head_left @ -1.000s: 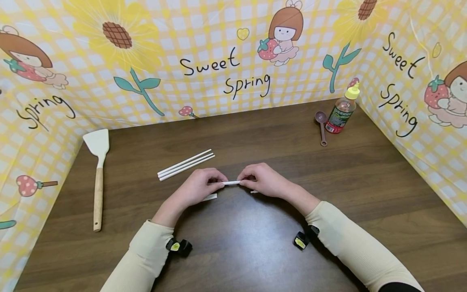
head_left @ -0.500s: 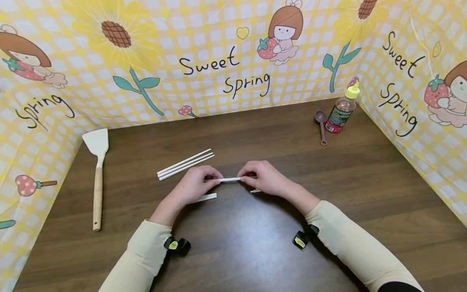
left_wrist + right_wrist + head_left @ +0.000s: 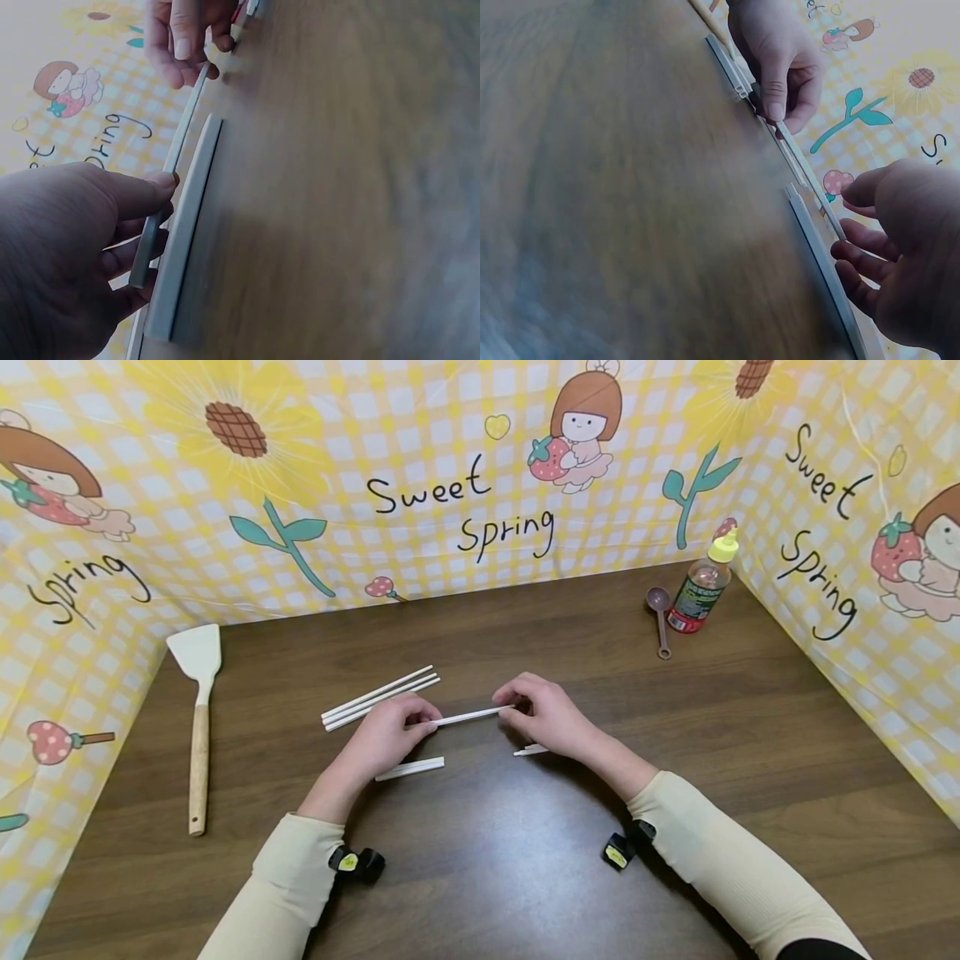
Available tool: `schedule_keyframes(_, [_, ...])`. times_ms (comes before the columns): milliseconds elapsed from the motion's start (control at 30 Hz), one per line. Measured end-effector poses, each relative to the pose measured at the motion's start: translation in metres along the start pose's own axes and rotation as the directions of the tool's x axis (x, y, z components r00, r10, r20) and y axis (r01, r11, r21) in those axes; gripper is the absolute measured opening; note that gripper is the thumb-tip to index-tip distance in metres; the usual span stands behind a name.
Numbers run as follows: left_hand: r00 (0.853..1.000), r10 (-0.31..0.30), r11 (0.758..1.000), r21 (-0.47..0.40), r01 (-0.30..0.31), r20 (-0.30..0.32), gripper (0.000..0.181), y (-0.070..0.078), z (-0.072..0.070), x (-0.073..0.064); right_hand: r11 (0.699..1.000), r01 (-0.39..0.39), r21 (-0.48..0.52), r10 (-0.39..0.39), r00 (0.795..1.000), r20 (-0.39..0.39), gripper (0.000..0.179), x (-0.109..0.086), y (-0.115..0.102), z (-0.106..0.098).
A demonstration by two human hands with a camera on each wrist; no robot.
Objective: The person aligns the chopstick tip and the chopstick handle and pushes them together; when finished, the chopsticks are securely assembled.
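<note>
A white chopstick [image 3: 468, 717] spans the gap between both hands, close over the table. My left hand [image 3: 390, 731] pinches it between thumb and fingers; its near end sticks out past the fingers in the left wrist view. My right hand [image 3: 551, 714] is at the far end: in the right wrist view the thumb [image 3: 862, 191] stands apart from the fingers, and the tip lies at the fingertips. Short white stick pieces [image 3: 410, 768] lie just below the left hand. More pieces [image 3: 531, 749], with narrower ends, lie partly hidden under the right hand.
Behind the left hand lie several long white sticks [image 3: 378, 693] side by side. A spatula [image 3: 198, 718] with a wooden handle is at the left. At the back right are a brown measuring spoon [image 3: 660, 610] and a yellow-capped bottle [image 3: 700, 593]. Patterned cloth [image 3: 427, 560] walls the table's back and sides.
My left hand has moved left and slightly back, and more of the chopstick shows between the hands. My right hand has risen a little toward the back, its pinch loosened.
</note>
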State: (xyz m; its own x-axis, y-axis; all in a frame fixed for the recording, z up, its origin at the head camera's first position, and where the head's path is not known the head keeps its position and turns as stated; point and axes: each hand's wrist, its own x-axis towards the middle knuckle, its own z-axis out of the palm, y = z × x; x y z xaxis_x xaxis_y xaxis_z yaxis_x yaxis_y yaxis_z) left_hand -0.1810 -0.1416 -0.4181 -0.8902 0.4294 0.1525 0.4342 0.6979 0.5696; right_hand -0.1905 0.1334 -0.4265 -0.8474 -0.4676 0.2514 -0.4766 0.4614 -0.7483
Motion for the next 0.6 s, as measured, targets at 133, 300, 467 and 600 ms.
schedule_keyframes(133, [1.0, -0.022, 1.0, 0.014, 0.022, -0.011, 0.004, -0.003, -0.003, -0.002, 1.0, -0.013, 0.028, 0.014, 0.999, -0.044, 0.014, 0.0, 0.002, -0.001])
schedule_keyframes(300, [0.999, -0.028, 0.999, 0.037, 0.029, -0.021, 0.005, -0.009, -0.007, -0.002, 0.999, -0.027, 0.034, 0.029, 0.998, -0.063, 0.01, 0.0, 0.002, -0.001])
schedule_keyframes(467, [0.998, -0.051, 0.998, 0.047, 0.053, -0.023, 0.005, -0.013, -0.011, -0.003, 0.999, -0.024, 0.03, 0.026, 0.997, -0.067, 0.007, 0.0, 0.001, -0.001])
schedule_keyframes(600, [0.996, -0.08, 0.996, 0.048, 0.081, -0.028, 0.004, -0.016, -0.013, -0.004, 0.999, -0.022, 0.024, 0.023, 0.998, -0.064, 0.006, -0.001, 0.001, -0.001])
